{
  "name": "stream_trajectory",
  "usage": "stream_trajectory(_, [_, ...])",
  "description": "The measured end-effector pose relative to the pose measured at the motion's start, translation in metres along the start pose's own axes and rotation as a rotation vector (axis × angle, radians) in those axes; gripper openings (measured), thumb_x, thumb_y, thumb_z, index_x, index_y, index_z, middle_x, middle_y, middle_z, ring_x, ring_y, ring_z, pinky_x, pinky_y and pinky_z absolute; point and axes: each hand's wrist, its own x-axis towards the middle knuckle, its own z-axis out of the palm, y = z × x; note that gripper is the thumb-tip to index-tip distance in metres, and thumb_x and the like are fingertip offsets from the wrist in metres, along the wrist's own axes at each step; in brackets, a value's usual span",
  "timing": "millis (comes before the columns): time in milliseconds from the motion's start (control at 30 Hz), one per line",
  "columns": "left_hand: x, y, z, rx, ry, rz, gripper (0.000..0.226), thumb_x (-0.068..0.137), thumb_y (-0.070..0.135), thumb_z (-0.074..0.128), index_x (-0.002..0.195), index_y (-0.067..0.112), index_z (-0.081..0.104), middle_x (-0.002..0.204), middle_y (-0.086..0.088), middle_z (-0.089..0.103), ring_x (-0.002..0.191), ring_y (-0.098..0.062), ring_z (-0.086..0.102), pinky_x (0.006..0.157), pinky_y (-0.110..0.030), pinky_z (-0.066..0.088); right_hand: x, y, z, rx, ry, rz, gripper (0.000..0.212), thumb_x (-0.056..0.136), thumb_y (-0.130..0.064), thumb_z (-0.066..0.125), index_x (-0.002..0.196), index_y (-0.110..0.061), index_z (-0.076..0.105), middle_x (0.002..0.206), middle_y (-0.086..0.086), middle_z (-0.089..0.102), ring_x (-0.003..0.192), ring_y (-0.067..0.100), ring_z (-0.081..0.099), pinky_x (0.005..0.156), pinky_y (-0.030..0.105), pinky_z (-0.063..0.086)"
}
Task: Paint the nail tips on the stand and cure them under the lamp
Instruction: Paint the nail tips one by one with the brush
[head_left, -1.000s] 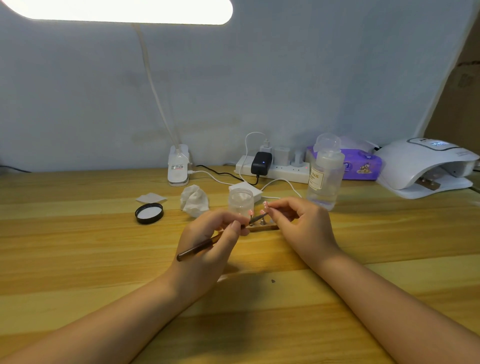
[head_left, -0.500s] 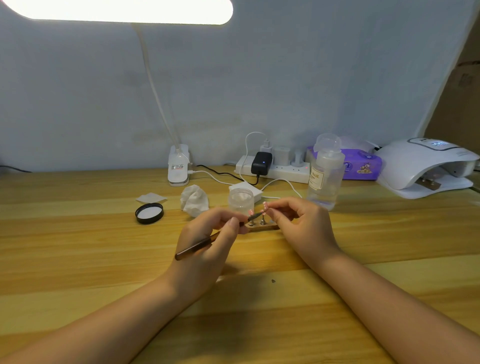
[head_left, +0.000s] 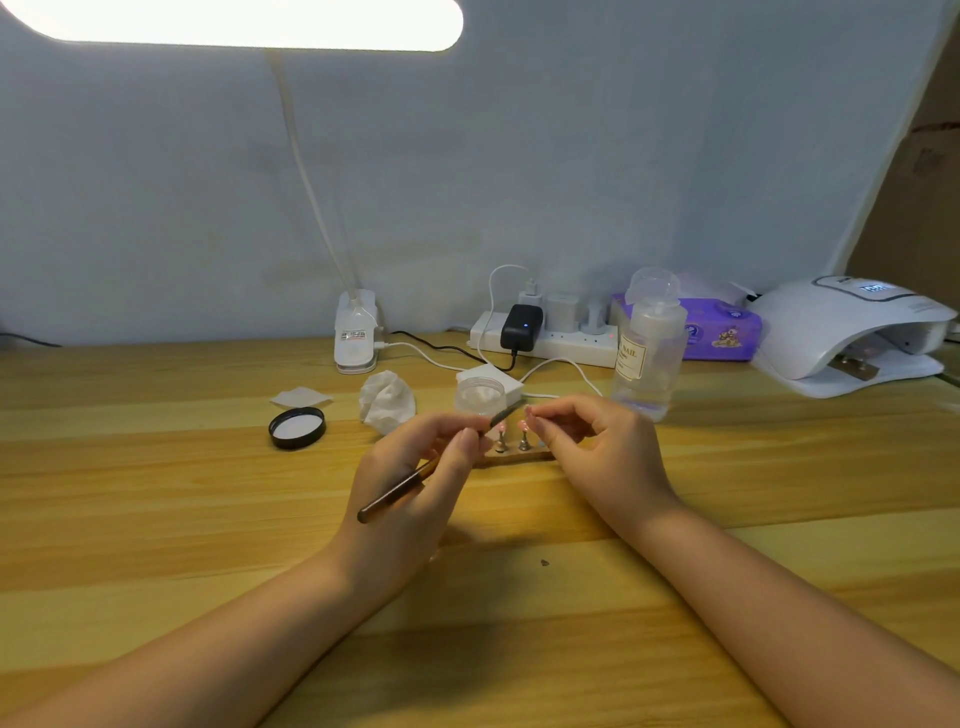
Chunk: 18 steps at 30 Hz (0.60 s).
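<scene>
A small wooden stand (head_left: 519, 457) with metal posts sits at the table's middle, between my hands. Two posts carry pink nail tips (head_left: 501, 428). My left hand (head_left: 415, 488) grips a dark brown brush (head_left: 400, 491). The brush's tip points up and right, just above the stand. My right hand (head_left: 602, 447) pinches a pink nail tip (head_left: 528, 413) between thumb and forefinger, right at the brush's tip. The right side of the stand is hidden behind my right fingers. The white curing lamp (head_left: 852, 332) stands at the far right with its display lit.
A clear jar (head_left: 480, 395) stands just behind the stand, its black lid (head_left: 297, 427) off to the left. Nearby lie a crumpled tissue (head_left: 387, 400), a white pad (head_left: 301, 398), a clear bottle (head_left: 649, 353), a power strip (head_left: 550, 340), a purple wipes pack (head_left: 722, 332) and a desk-lamp base (head_left: 356, 332).
My left hand has tilted the brush so its tip rose a little, up to the nail tip in my right fingers. The right hand has barely moved.
</scene>
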Motion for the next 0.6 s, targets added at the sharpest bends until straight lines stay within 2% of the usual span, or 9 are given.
stream_trajectory(100, [0.001,-0.001,0.000,0.037,-0.030,0.016,0.017,0.092,0.023,0.059,0.104,0.020,0.070,0.093,0.004,0.074,0.092,-0.010,0.068,0.080,-0.023,0.052,0.000,0.000,0.000,-0.007,0.002,0.006,0.015,0.082,-0.008,0.072,0.094,-0.017,0.074,0.078,-0.012,0.067,0.079,0.003,0.064,0.067,0.011,0.050])
stream_trajectory(233, [-0.001,0.000,-0.003,0.028,-0.042,0.052,0.025,0.087,0.031,0.055,0.096,0.016,0.072,0.086,0.001,0.074,0.090,-0.018,0.068,0.080,-0.033,0.052,0.000,0.000,0.000,0.000,0.018,0.021,0.014,0.082,-0.009,0.072,0.092,-0.018,0.075,0.076,-0.012,0.069,0.074,0.003,0.064,0.065,0.014,0.051])
stream_trajectory(300, [-0.001,0.001,-0.003,0.017,-0.032,0.037,0.023,0.086,0.032,0.054,0.094,0.018,0.071,0.085,0.001,0.073,0.088,-0.016,0.069,0.079,-0.030,0.052,0.000,0.000,0.000,0.004,0.016,0.035,0.014,0.083,-0.011,0.072,0.093,-0.020,0.074,0.076,-0.014,0.068,0.074,0.002,0.064,0.064,0.015,0.051])
stream_trajectory(433, [0.001,0.002,0.000,0.006,0.028,0.001,0.013,0.087,0.021,0.057,0.091,0.020,0.070,0.084,0.002,0.073,0.082,-0.011,0.069,0.076,-0.024,0.054,0.000,0.001,0.000,0.020,0.028,0.067,0.011,0.084,-0.012,0.071,0.092,-0.018,0.074,0.076,-0.010,0.070,0.073,0.002,0.064,0.064,0.015,0.052])
stream_trajectory(533, [0.006,0.003,-0.001,0.048,0.105,0.001,0.009,0.090,0.017,0.063,0.086,0.021,0.070,0.078,0.003,0.072,0.077,-0.006,0.068,0.070,-0.014,0.051,0.000,0.002,0.001,0.023,0.028,0.099,0.010,0.084,-0.014,0.071,0.094,-0.017,0.074,0.076,-0.009,0.070,0.074,0.002,0.063,0.066,0.015,0.052])
stream_trajectory(600, [0.013,0.003,-0.004,0.079,0.169,-0.023,0.014,0.091,0.010,0.064,0.083,0.021,0.069,0.075,0.002,0.070,0.074,-0.007,0.067,0.067,-0.015,0.052,0.001,0.003,0.001,0.028,0.025,0.115,0.010,0.084,-0.015,0.070,0.094,-0.017,0.073,0.075,-0.011,0.069,0.075,0.000,0.063,0.065,0.013,0.051])
